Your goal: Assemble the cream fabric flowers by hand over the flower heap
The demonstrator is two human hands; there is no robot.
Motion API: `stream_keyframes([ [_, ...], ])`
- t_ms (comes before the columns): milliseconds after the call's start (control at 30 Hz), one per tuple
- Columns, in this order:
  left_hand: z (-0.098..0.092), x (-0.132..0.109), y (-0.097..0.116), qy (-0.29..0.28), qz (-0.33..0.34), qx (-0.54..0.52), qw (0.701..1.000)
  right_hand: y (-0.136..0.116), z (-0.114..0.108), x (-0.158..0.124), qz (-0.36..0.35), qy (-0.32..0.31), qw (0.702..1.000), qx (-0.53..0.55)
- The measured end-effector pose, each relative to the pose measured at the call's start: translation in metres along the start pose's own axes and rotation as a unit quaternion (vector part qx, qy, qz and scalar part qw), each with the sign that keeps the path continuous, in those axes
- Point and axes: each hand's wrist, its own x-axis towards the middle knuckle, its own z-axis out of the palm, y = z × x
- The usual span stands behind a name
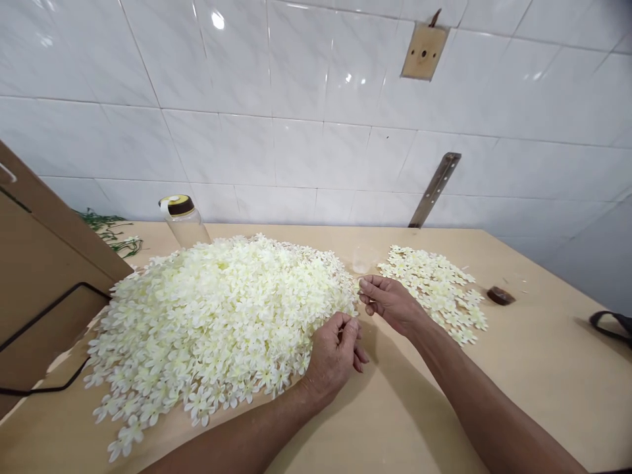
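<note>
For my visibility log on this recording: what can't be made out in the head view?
All in the head view:
- Left hand: its curled fingers hide whether it holds anything.
- Right hand: anything between its fingertips is too small to identify.
- Large flower pile: top flowers hide the lower layers.
- Bottle: base hidden behind the pile.
- Black strap: cut off by the right edge.
</note>
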Motion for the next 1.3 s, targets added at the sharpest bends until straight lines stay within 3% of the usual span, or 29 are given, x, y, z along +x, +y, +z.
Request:
stream_keyframes([
  [200,0.000,0.001,-0.002,-0.004,-0.011,0.000,1.000,0.007,0.001,0.005,0.017,-0.027,1.000,-0.001],
  [600,0.001,-0.001,0.004,-0.009,-0.011,0.020,1.000,0.008,0.003,-0.013,-0.014,0.008,0.998,-0.060],
  [867,-0.005,0.006,0.006,0.030,0.018,-0.009,0.999,0.013,0.009,-0.015,-0.021,0.018,0.998,-0.063],
  [1033,-0.012,0.014,0.015,0.058,0.041,-0.024,0.997,0.009,0.016,-0.020,-0.038,-0.016,0.996,-0.083],
  [1300,-0.017,0.019,0.015,0.072,0.059,0.043,0.995,0.001,0.012,-0.026,0.005,-0.104,0.985,-0.138],
])
